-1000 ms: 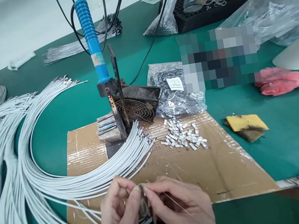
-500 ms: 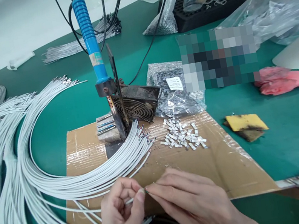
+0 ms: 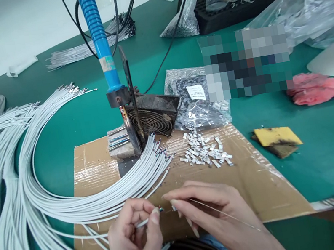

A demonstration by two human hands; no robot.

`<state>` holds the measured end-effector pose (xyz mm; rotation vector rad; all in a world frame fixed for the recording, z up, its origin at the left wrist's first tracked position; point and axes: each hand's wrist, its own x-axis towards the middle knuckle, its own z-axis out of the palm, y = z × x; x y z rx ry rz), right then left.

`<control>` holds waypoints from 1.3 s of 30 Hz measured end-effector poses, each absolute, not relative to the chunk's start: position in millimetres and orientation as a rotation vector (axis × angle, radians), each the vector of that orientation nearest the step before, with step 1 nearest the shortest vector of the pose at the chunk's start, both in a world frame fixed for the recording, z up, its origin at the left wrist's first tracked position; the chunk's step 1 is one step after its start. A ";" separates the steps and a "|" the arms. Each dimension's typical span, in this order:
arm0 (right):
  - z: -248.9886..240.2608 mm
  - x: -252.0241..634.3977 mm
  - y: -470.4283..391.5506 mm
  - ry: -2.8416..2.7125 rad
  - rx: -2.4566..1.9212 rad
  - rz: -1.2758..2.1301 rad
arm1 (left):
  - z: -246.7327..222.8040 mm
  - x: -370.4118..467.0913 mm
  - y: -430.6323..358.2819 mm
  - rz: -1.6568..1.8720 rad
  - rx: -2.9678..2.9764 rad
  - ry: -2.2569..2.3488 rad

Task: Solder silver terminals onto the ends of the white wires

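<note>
Between the thumb and fingers of my left hand point(image 3: 137, 236) is a white cable point(image 3: 142, 223), its thin coloured wire ends point(image 3: 161, 209) poking out past the thumb. My right hand point(image 3: 212, 215) is closed in a pinch just right of those ends, a small gap apart. A thin silvery wire, like solder wire point(image 3: 223, 213), runs across its fingers toward the wrist. At its fingertips shows a small pale piece point(image 3: 173, 208), too small to tell for sure. Beyond my hands a bundle of white cables point(image 3: 109, 198) curves over the cardboard point(image 3: 254, 187), ends toward the soldering iron point(image 3: 99, 38).
The blue-handled iron stands tip down by a dirty fan point(image 3: 153, 116). Small metal tabs point(image 3: 205, 150) lie scattered on the cardboard. A clear bag point(image 3: 197, 98), a burnt yellow sponge point(image 3: 278, 138) and a pink cloth point(image 3: 317, 87) lie behind and right. More cable bundles point(image 3: 1, 204) fill the left.
My right hand has drawn slightly away from the left, and its fingers have shifted, showing the silvery wire. The cable's coloured ends now show. My left hand has hardly moved.
</note>
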<state>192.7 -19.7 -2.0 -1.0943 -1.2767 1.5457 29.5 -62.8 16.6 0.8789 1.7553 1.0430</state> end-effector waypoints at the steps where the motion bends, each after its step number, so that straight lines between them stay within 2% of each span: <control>1: 0.5 192.0 -18.0 -1.289 -1.091 1.573 | 14.5 29.4 -64.2 1.048 0.901 1.769; 11: 6.7 188.1 -12.0 -1.370 -1.085 1.671 | 5.3 27.3 -69.9 1.038 0.957 1.795; 25: -8.7 185.2 -26.7 -1.254 -1.053 1.514 | 18.7 26.4 -60.5 0.946 0.814 1.711; 29: -5.0 186.0 -25.0 -1.397 -1.078 1.378 | 18.6 27.0 -59.7 0.950 0.795 1.692; 35: -6.1 192.0 -28.0 -1.735 -0.886 0.841 | 25.2 28.9 -54.0 0.923 0.717 1.632; 39: -9.2 199.2 -34.0 -1.895 -0.895 0.622 | 29.7 29.9 -50.9 0.903 0.699 1.620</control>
